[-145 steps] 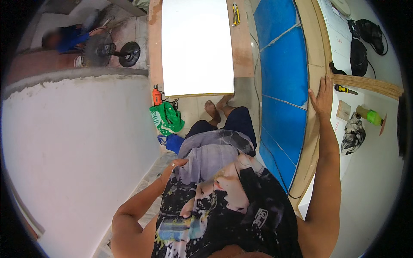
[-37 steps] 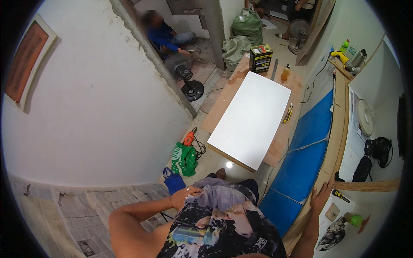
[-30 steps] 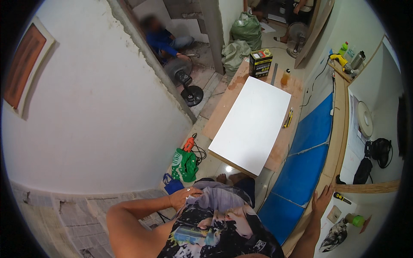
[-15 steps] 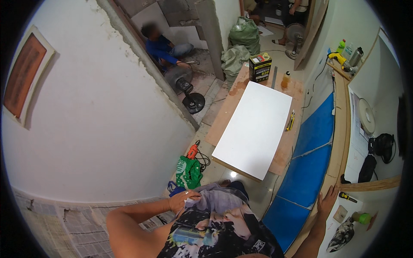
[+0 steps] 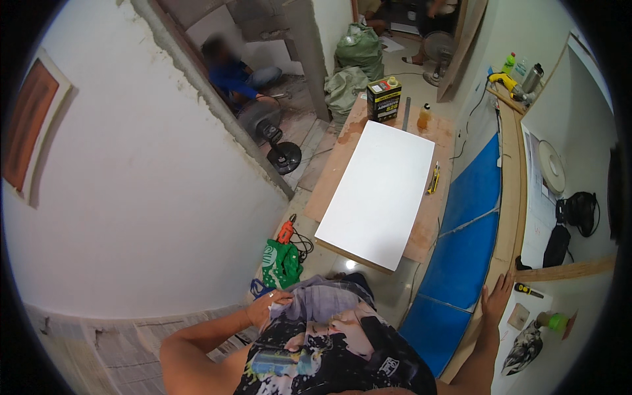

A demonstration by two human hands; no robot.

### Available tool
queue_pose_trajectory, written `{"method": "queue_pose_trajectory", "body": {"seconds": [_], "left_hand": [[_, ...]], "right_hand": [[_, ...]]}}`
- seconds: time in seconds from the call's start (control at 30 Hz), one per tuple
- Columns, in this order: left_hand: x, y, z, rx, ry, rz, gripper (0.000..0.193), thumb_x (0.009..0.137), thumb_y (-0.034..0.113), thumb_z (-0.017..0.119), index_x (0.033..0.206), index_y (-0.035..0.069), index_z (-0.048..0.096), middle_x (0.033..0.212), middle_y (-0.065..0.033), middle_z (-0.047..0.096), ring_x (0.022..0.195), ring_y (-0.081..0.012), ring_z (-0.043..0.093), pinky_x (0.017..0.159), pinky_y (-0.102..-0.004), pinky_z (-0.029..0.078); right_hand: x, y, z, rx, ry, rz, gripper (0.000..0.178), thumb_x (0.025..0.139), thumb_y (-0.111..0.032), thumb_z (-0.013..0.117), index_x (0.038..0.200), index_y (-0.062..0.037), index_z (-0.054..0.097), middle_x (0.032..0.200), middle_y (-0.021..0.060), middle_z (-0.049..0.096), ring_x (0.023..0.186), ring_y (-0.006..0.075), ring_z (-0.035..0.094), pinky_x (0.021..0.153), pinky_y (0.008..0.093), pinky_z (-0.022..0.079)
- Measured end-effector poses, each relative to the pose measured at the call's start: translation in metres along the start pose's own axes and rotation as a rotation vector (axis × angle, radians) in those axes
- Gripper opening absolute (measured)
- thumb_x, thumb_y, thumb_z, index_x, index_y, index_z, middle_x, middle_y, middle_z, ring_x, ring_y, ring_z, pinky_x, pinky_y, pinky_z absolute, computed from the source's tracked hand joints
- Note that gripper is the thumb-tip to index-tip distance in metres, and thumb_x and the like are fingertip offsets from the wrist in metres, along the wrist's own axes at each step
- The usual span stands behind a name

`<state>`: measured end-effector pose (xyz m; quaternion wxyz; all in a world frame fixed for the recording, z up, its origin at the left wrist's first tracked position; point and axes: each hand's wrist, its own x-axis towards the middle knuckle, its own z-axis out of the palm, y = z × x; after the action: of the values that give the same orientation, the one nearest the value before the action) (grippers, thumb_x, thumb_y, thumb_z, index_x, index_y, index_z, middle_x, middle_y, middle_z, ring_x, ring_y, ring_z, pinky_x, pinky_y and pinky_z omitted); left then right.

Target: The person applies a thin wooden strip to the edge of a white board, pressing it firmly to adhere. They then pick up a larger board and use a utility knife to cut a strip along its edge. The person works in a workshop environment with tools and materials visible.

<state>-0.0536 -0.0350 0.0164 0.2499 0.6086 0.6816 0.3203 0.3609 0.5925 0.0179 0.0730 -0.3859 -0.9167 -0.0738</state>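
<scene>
My left hand (image 5: 268, 307) is closed on the edge of a grey cloth (image 5: 319, 298) at my waist, beside my dark printed shirt (image 5: 329, 349); some fingertips are hidden in the folds. At the right, my right hand (image 5: 496, 299) lies with its fingers apart on the brown ledge (image 5: 479, 329) above the blue panels (image 5: 447, 280). In front of me a white sheet (image 5: 375, 194) rests on a wooden board (image 5: 418, 240). A yellow utility knife (image 5: 434, 178) lies along the sheet's right side.
At the board's far end stand a black-and-yellow can (image 5: 384, 99), a metal strip (image 5: 406, 113) and an amber bottle (image 5: 424, 116). An orange power tool (image 5: 287, 230) and a green bag (image 5: 282, 263) lie on the floor. A person (image 5: 230, 76) sits beyond the fan (image 5: 284, 157).
The whole view has shifted slightly, so the scene sits a little further left. Both hands keep their places, the left on the cloth and the right on the ledge.
</scene>
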Motion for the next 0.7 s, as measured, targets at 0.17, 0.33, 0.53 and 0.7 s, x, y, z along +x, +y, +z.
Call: {"method": "queue_pose_trajectory", "body": {"seconds": [0.17, 0.33, 0.53, 0.7], "left_hand": [[-0.001, -0.018, 0.006, -0.09, -0.06, -0.071, 0.077, 0.077, 0.046, 0.073, 0.133, -0.001, 0.05, 0.137, -0.0225, 0.049, 0.117, -0.0395, 0.053, 0.098, -0.0468, 0.044], [0.005, -0.028, 0.008, -0.105, -0.08, -0.056, 0.068, 0.08, 0.04, 0.073, 0.132, 0.003, 0.052, 0.138, -0.0224, 0.049, 0.118, -0.0396, 0.053, 0.1, -0.0468, 0.044], [-0.002, -0.036, 0.015, -0.169, -0.06, -0.187, 0.035, 0.095, 0.014, 0.058, 0.127, 0.002, 0.054, 0.135, -0.0178, 0.054, 0.119, -0.0342, 0.055, 0.102, -0.04, 0.043], [0.003, -0.026, 0.016, -0.131, -0.051, -0.17, 0.035, 0.097, 0.016, 0.055, 0.129, 0.0, 0.055, 0.132, -0.0167, 0.056, 0.118, -0.03, 0.056, 0.102, -0.0365, 0.042]], "right_hand": [[0.002, -0.002, -0.004, -0.039, -0.031, 0.044, 0.073, 0.096, -0.05, 0.051, 0.14, 0.0073, 0.042, 0.154, 0.0267, 0.03, 0.141, 0.0468, 0.029, 0.116, 0.0538, 0.026], [-0.003, 0.01, 0.007, -0.006, 0.033, 0.042, 0.073, 0.091, -0.044, 0.062, 0.139, 0.0074, 0.042, 0.156, 0.0254, 0.027, 0.141, 0.0475, 0.028, 0.116, 0.0538, 0.026], [-0.003, 0.018, 0.021, -0.022, 0.013, 0.043, 0.075, 0.092, -0.047, 0.059, 0.14, 0.0073, 0.041, 0.157, 0.0256, 0.026, 0.142, 0.0483, 0.026, 0.117, 0.0537, 0.024], [-0.001, 0.013, 0.014, -0.035, -0.03, 0.09, 0.079, 0.094, -0.054, 0.052, 0.142, 0.0074, 0.038, 0.158, 0.0232, 0.026, 0.143, 0.045, 0.026, 0.118, 0.0524, 0.024]]}}
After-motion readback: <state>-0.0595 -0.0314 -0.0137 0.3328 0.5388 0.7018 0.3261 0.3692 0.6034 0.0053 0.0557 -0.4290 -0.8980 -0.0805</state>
